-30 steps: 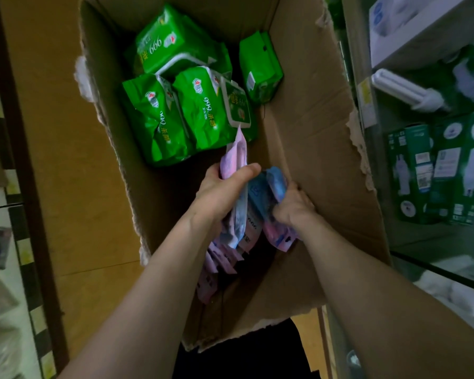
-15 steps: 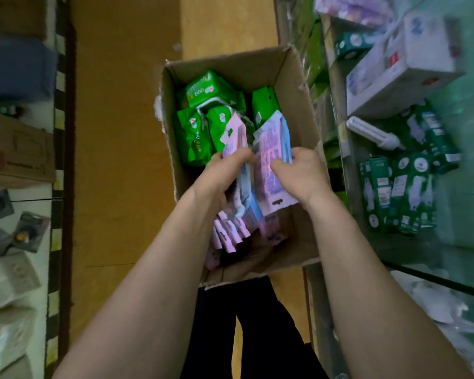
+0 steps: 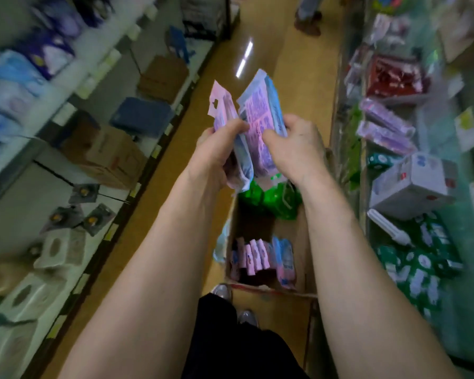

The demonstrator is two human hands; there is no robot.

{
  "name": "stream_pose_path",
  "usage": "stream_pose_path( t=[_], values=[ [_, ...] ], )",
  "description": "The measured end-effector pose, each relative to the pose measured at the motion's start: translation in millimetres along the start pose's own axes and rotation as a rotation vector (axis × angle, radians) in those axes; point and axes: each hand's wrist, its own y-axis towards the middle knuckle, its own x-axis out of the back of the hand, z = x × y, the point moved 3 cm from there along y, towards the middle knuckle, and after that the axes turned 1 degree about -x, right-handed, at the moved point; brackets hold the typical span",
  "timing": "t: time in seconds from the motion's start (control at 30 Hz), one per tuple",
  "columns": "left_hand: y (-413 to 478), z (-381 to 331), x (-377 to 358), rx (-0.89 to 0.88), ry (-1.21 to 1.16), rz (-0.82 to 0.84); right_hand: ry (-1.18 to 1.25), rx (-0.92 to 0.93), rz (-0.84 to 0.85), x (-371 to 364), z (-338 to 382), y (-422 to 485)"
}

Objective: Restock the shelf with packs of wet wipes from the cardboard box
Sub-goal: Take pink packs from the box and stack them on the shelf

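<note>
Both hands are up at the centre of the frame, and I read each as closed on wet wipes. The left hand (image 3: 216,151) curls fingers and thumb round a pink pack (image 3: 222,112), with more packs bunched under its palm. The right hand (image 3: 293,149) grips a pink-and-blue pack (image 3: 260,105), thumb across its printed face. The two bundles touch. Lower centre, the cardboard box (image 3: 303,242) sits on the floor (image 3: 271,64), with pink packs (image 3: 255,255) at its near end and green packs (image 3: 271,199) at its far end. The shelf (image 3: 438,132) runs along the right of the frame.
</note>
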Motion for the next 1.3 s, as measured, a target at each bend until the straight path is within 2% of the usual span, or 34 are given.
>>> stream_pose_path(
  t=[0.23,0.5,0.67,0.83,1.07,1.3],
  values=[
    [-57,-63,113,-0.230,-0.195,-0.226,0.048,0.339,0.159,-49,127,-34],
    [-125,-95,278,-0.413,-0.283,-0.515,0.129,0.643,0.383,-140,261,-112],
    [-162,-106,374,-0.471,-0.332,-0.674,0.170,0.749,0.461,-210,331,-168],
    [-187,-112,454,-0.506,-0.354,-0.745,0.205,0.785,0.544,-267,384,-211],
    [-210,-121,535,-0.543,-0.405,-0.840,0.193,0.887,0.600,-324,447,-251],
    [-217,-135,604,-0.578,-0.462,-0.952,0.202,0.998,0.723,-390,509,-270]
  ],
)
